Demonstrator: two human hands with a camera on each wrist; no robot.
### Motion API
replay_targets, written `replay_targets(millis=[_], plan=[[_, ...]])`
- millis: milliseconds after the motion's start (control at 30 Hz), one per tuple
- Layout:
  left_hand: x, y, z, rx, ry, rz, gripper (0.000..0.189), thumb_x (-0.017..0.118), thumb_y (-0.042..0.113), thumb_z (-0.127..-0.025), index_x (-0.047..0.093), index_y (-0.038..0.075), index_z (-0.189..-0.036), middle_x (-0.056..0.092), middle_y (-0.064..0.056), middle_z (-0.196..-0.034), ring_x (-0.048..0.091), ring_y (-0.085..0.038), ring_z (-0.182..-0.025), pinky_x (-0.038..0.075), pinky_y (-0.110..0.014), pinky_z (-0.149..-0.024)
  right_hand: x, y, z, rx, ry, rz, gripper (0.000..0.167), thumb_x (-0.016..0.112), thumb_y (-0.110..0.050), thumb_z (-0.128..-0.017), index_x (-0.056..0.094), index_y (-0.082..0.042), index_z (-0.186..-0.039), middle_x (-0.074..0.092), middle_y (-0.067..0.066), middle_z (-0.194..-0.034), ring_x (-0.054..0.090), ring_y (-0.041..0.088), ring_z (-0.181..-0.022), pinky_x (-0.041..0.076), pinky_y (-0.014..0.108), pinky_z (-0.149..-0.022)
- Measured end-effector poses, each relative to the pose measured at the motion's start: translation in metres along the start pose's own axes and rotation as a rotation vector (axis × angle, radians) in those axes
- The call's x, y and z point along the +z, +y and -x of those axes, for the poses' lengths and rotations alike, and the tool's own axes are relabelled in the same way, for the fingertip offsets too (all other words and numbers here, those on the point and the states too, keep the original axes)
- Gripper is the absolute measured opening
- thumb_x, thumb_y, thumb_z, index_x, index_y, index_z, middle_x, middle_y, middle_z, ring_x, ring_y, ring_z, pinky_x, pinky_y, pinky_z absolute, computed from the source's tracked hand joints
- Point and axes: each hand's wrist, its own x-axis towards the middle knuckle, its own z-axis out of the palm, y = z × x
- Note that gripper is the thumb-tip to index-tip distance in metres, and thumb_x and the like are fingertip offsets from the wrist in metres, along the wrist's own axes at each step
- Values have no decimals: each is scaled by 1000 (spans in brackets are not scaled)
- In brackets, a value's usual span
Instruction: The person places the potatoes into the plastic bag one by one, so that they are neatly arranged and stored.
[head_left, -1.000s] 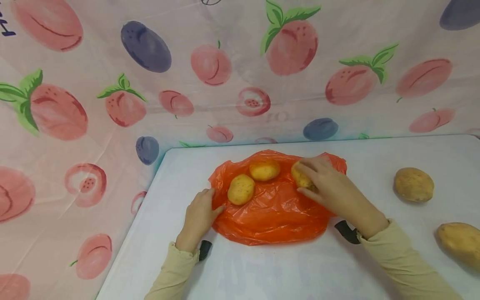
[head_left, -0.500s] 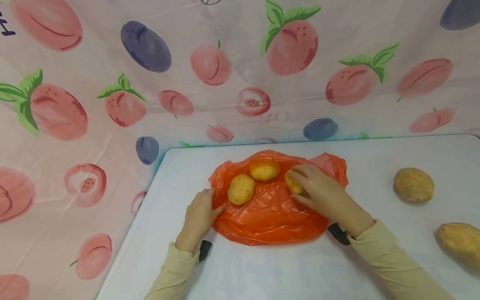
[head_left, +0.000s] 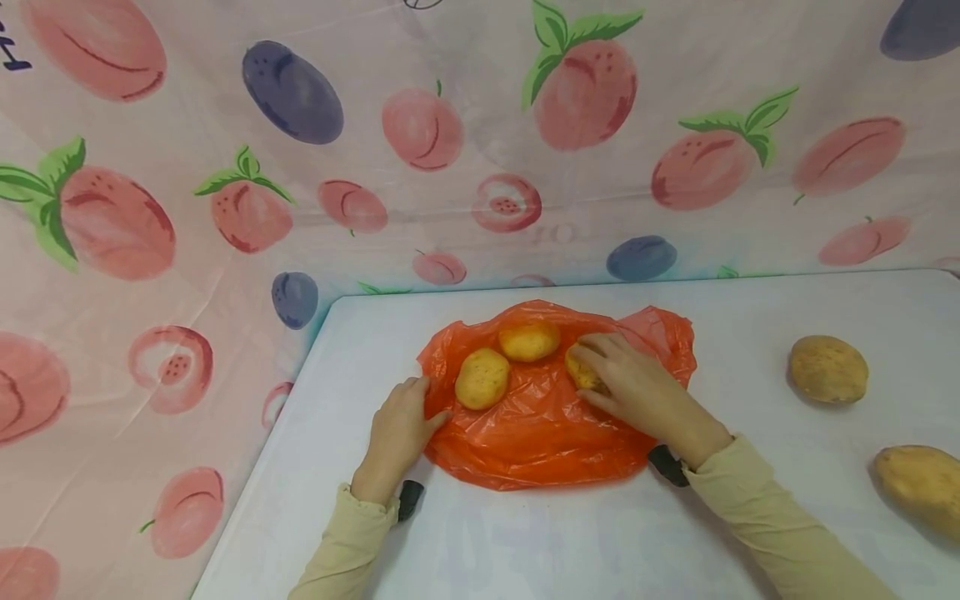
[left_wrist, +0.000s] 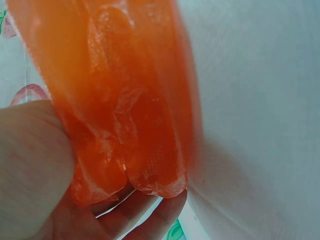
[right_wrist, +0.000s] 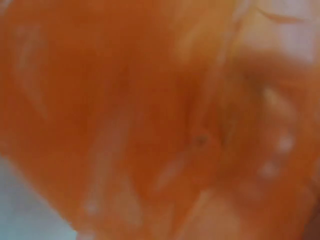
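Behind the white table (head_left: pixel 555 542) and along its left side, pale pink cloth (head_left: pixel 480 67) printed with peaches (head_left: pixel 585 96) and dark-blue fruits (head_left: pixel 292 93).

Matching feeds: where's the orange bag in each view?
Head: orange bag, just below centre, left hand gripping its left edge.
Left wrist: from the top edge downward, left of centre.
Right wrist: blurred, filling most of the picture.
Landmark: white tabletop, under the bag in head, right side in left wrist, probably bottom left in right wrist.

Gripped potato (head_left: pixel 582 373) (yellow) amid orange plastic (head_left: pixel 543 454)
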Motion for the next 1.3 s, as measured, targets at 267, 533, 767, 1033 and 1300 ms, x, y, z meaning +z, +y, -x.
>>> replay_targets(millis=[267,533,767,1033,1300], plan=[[0,1,0,10,3,-2,57,81,26,-84,58,3,-132,65,-13,-119,59,-29,-108,55,-48,-94,4,1,-1,29,-36,18,59,81,-26,-84,57,1,-130,56,18,-131,52,34,-123,49,51,-102],[0,1,0,12,4,0,58,81,25,-84,58,3,-132,65,-13,-119,59,-29,-107,55,-47,-94,-3,1,4,35,-34,13,60,79,-30,-86,54,1,-131,56,18,-129,52,34,-122,46,52,-105],[-1,0,0,12,6,2,57,80,25,-85,57,3,-132,65,-13,-119,59,-29,-106,55,-47,-94,-18,2,9,76,-60,35,67,76,-37,-87,52,2,-136,53,20,-137,49,38,-130,44,56,-106],[-1,1,1,12,5,-1,56,80,25,-84,58,3,-131,65,-12,-117,59,-28,-105,55,-47,-93,-34,8,16,121,-81,64,70,78,-31,-87,48,3,-139,52,21,-137,50,37,-127,47,55,-102],[-1,1,0,14,4,0,56,80,25,-84,58,3,-131,65,-12,-117,59,-28,-106,55,-47,-93,-46,19,25,136,-27,62,63,78,-24,-87,50,-1,-139,53,17,-131,48,35,-124,49,57,-98]])
